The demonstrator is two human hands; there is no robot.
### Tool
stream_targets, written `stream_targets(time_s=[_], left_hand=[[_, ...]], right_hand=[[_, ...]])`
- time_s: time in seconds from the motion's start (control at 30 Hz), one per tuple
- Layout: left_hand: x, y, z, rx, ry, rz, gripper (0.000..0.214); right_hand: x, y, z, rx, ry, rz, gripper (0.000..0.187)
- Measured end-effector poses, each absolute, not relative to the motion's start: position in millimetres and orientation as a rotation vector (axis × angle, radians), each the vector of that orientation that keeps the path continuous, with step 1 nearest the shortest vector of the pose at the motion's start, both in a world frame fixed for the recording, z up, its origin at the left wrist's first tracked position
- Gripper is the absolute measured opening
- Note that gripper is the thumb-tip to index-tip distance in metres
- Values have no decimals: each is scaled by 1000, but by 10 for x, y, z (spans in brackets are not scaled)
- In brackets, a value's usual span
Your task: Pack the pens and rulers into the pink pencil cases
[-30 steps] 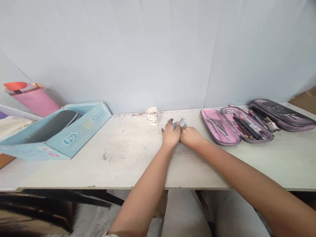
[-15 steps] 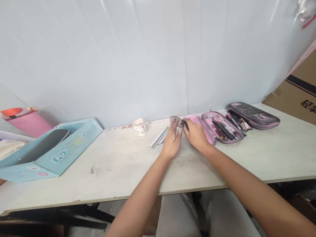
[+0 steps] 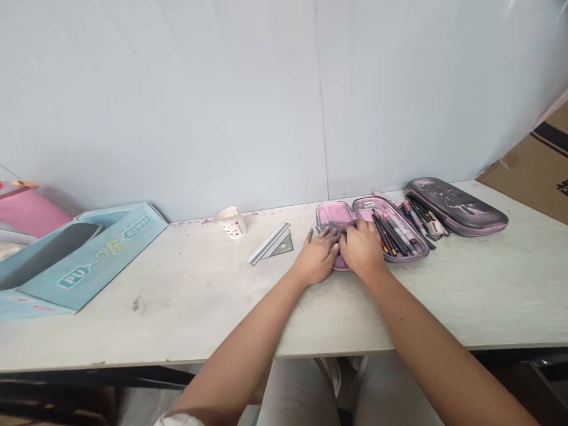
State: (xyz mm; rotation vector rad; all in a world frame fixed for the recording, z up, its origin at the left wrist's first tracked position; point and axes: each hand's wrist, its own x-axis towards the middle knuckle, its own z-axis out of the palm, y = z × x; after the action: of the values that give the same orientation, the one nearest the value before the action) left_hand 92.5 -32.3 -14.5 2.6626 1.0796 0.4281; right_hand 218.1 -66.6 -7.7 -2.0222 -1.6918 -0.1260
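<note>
Head view. A pale wall (image 3: 199,106) is seen across the upper frame, fronted by a whitish table (image 3: 199,313). At lower left, a blue box (image 3: 106,251) is seen, cut off by the frame edge. At right, a dark closed case (image 3: 459,206) is set slantwise near the wall.

Right of centre, an open pencil case (image 3: 333,210) is laid in two pink halves, each long axis run from upper left to lower right. Its left half is partly covered by both hands; its right half, filled with pens (image 3: 394,231), is passed more closely by the right hand (image 3: 364,245). The left hand (image 3: 316,257) is placed at the left half's near left edge, fingers a little parted, pointed up and right. The right fingers are bent down against a dark piece (image 3: 349,225); whether it is clamped cannot be told.

Left of the hands, a ruler (image 3: 267,244) is laid aslant over a set square (image 3: 286,242); farther left, a paper cup (image 3: 231,223) is noted.
</note>
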Motion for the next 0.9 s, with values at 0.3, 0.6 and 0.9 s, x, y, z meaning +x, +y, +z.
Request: stream_targets(time_s=[0.3, 0.6, 0.9], left_hand=[[731, -291, -71, 2544, 1245, 766, 34], [-120, -86, -69, 2260, 2212, 549, 51], [-253, 7, -90, 2103, 2212, 352, 48]], right_hand=[[2180, -684, -199, -2002, -1865, -268, 39], [2097, -698, -210, -1825, -1809, -506, 36], [1446, -546, -35, -1576, -2145, -408, 32]])
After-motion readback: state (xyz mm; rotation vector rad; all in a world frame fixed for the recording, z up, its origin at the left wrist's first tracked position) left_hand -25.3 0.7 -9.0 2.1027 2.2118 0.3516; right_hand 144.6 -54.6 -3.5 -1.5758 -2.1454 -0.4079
